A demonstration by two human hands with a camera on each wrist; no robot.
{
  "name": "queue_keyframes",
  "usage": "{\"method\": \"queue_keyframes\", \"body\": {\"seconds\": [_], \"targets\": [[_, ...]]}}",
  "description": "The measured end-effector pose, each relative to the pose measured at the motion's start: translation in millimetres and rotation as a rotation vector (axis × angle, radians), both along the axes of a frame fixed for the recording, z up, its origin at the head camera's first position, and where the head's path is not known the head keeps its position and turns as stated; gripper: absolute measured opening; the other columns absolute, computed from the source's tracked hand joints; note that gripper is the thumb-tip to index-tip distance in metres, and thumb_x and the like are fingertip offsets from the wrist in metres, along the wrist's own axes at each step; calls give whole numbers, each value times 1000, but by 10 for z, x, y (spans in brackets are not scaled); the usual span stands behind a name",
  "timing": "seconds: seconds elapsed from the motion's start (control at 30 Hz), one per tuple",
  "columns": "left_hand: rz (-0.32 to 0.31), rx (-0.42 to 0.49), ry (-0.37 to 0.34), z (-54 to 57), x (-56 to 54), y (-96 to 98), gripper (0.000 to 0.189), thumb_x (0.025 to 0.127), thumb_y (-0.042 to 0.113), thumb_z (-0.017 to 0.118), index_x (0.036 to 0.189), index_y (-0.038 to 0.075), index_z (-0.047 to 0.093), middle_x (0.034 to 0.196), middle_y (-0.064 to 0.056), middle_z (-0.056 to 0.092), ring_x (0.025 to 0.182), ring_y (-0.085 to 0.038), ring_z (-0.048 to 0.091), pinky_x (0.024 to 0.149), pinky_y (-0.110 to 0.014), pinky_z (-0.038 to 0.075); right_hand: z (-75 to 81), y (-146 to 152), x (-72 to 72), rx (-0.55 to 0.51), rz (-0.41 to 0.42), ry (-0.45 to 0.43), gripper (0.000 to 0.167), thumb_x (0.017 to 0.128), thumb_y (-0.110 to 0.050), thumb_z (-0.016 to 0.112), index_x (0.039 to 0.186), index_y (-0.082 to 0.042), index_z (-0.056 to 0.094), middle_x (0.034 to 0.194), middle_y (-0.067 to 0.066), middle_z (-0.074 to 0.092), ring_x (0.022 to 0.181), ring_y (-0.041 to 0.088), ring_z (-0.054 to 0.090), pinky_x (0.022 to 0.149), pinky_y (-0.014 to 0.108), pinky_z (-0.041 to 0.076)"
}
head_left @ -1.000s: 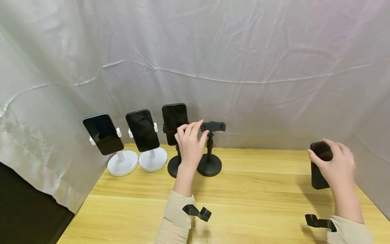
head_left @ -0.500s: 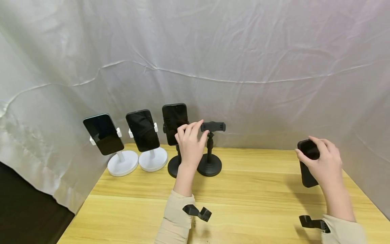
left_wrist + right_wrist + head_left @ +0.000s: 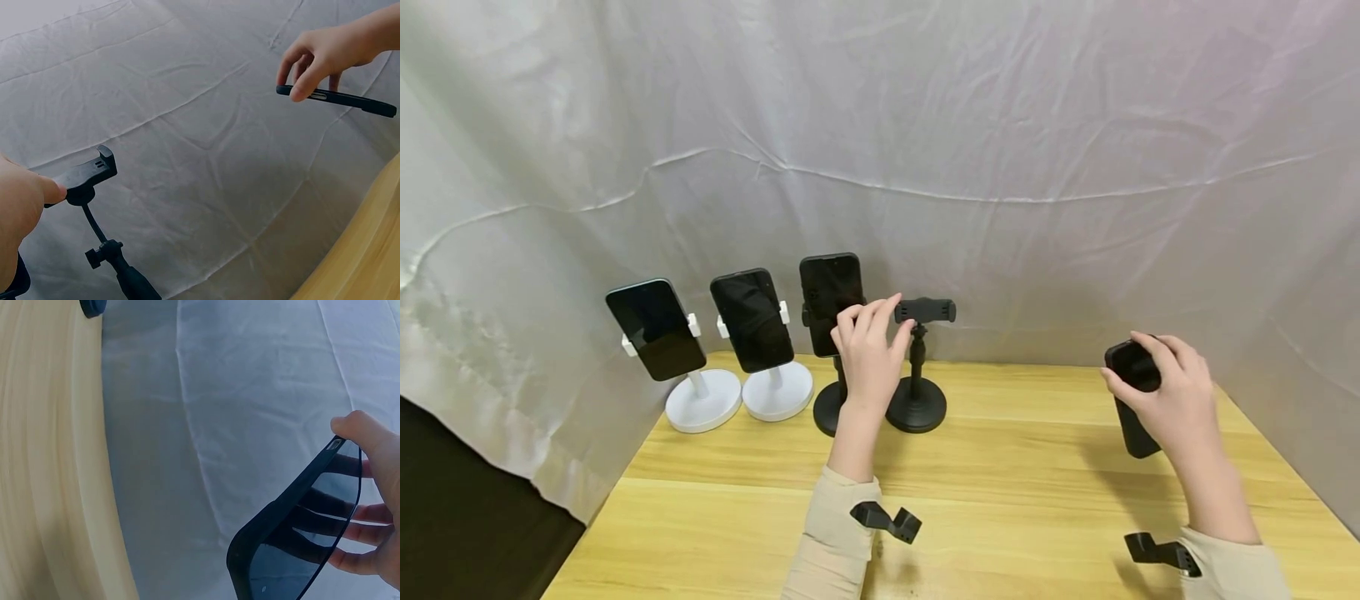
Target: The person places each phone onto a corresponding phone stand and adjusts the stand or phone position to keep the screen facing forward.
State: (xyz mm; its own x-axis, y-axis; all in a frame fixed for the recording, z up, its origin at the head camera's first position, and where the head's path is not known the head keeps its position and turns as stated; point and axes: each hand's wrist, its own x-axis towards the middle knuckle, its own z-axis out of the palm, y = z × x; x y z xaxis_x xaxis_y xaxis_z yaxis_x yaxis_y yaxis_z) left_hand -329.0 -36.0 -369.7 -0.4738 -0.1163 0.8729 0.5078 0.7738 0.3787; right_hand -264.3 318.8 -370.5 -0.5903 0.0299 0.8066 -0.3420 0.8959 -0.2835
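My left hand point(image 3: 895, 320) pinches the left end of the clamp point(image 3: 927, 310) on an empty black stand point(image 3: 917, 406) at the back of the wooden table point(image 3: 1000, 508). In the left wrist view a fingertip point(image 3: 50, 190) presses that clamp point(image 3: 84, 175). My right hand point(image 3: 1159, 392) holds a black phone point(image 3: 1133, 433) upright in the air over the table's right side, well apart from the stand. The same phone point(image 3: 294, 544) fills the right wrist view with fingers point(image 3: 369, 487) behind it, and in the left wrist view the phone point(image 3: 340, 100) shows edge-on.
Left of the empty stand, three dark phones sit in stands: two on white stands point(image 3: 656, 327) point(image 3: 751, 320) and one on a black stand point(image 3: 829, 292). A grey cloth backdrop point(image 3: 1000, 167) hangs close behind and to the right. The table's left edge drops away.
My right hand has carried the black phone leftward and slightly up, towards the middle. The left hand has stayed on the clamp.
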Motion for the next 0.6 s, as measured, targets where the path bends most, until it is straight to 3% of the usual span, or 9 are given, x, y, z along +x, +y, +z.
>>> {"method": "queue_keyframes", "body": {"seconds": [0.43,0.53,0.6], "targets": [[7,0,-14,-23,-16,-42,36,90,32,70,122,18,68,115,-2,68,105,-25,46,84,-43,32,57,-246,15,51,72,64,62,65,-17,84,123,-4,64,119,29,57,102,50,51,77,61,42],[6,3,-13,-28,-18,-47,35,90,32,70,122,16,69,115,-3,68,104,-25,46,84,-43,32,57,-302,23,57,94,71,59,72,-28,82,123,-5,64,120,30,57,103,50,51,78,61,42],[5,4,-16,-30,-18,-49,35,90,32,70,122,16,69,115,-3,68,104,-25,46,84,-43,32,55,-340,23,65,106,77,61,79,-45,76,123,-5,64,120,29,57,104,50,51,79,62,42]]}}
